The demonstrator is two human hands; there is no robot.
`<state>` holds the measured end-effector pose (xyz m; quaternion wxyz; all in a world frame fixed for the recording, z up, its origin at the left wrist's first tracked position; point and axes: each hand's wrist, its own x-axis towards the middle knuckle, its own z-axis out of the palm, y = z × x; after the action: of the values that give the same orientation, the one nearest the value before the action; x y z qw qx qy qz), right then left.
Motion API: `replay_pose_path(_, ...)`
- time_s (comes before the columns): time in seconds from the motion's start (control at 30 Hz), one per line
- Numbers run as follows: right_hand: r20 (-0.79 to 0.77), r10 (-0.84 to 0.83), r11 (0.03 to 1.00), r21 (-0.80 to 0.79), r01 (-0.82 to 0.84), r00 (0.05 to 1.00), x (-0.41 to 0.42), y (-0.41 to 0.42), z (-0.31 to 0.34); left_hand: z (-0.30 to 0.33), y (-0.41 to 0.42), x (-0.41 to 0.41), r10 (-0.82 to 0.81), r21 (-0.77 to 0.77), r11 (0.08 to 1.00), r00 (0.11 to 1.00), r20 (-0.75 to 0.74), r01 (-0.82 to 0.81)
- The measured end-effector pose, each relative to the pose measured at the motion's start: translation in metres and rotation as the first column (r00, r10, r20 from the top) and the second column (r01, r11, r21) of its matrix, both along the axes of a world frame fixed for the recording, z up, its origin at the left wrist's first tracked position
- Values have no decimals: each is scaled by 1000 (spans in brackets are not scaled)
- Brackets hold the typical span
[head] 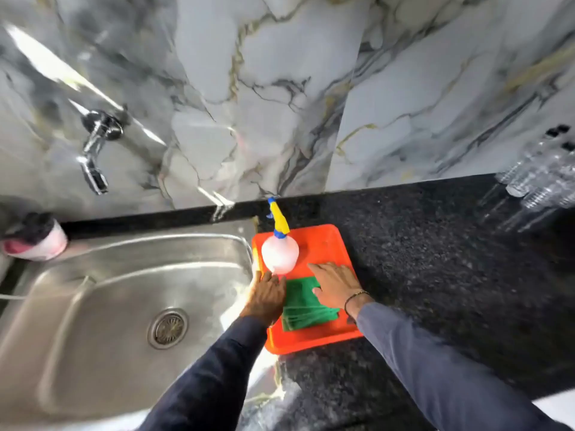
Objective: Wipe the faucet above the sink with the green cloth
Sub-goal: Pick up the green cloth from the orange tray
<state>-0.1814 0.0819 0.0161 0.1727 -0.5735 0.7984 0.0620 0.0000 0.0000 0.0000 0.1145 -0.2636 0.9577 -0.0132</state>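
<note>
A folded green cloth [306, 307] lies in an orange tray [326, 244] on the black counter, right of the sink. My right hand [336, 283] rests flat on the cloth's upper right part, fingers spread. My left hand [266, 295] sits at the tray's left edge, touching the cloth's left side, just below a white spray bottle [280, 255] with a yellow and blue nozzle. The chrome faucet [96, 147] juts from the marble wall at the upper left, above the steel sink [93, 306], far from both hands.
The black speckled counter [435, 275] stretches to the right. Several clear plastic bottles [535, 175] stand at the far right against the wall. A pink and white container with a dark scrubber [35, 236] sits on the sink's back left rim. The sink drain [168, 328] lies mid-basin.
</note>
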Motion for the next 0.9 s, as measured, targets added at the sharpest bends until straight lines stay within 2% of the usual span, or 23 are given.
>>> replay_pose_path(0.03,-12,13,1000,18,-13,1000,0,-2,-4,0,3,-5,3,-55,998,998,-56,-6)
replay_pose_path(0.1,-27,10,999,35,-9,1000,0,-4,-6,-3,5,-9,30,-43,998,996,-87,-34)
replay_pose_path(0.2,-48,23,997,80,-19,999,-1,-4,-4,3,7,-19,127,40,991,991,-35,-125)
replay_pose_path(0.27,-4,20,996,82,-19,1000,-5,-5,3,6,4,-21,181,136,975,983,-27,-176)
replay_pose_path(0.37,175,-44,991,129,21,984,-10,-8,20,23,4,-17,219,293,934,976,-19,-204)
replay_pose_path(0.43,264,-56,981,192,5,963,-9,-12,40,44,-1,-6,240,413,888,970,-42,-202)
replay_pose_path(0.57,408,-51,978,204,-37,912,4,-39,97,96,-30,39,342,676,709,936,-79,-202)
replay_pose_path(0.63,583,-78,995,92,30,809,18,-56,128,125,-53,68,454,788,596,875,-171,-156)
replay_pose_path(0.67,707,-107,993,48,104,699,28,-65,141,140,-66,83,525,834,537,824,-213,-127)
replay_pose_path(0.7,831,-129,984,42,170,540,41,-75,153,155,-79,96,586,864,494,773,-245,-100)
replay_pose_path(0.73,919,-143,976,68,208,368,54,-83,161,167,-90,108,624,881,467,736,-263,-81)
replay_pose_path(0.77,956,-134,972,75,222,262,71,-94,168,180,-102,120,640,879,472,714,-286,-72)
replay_pose_path(0.8,964,-118,968,58,246,239,87,-104,173,189,-112,131,634,862,501,711,-303,-79)
replay_pose_path(0.9,944,-77,925,-52,377,320,126,-140,180,205,-143,161,600,766,619,735,-316,-175)
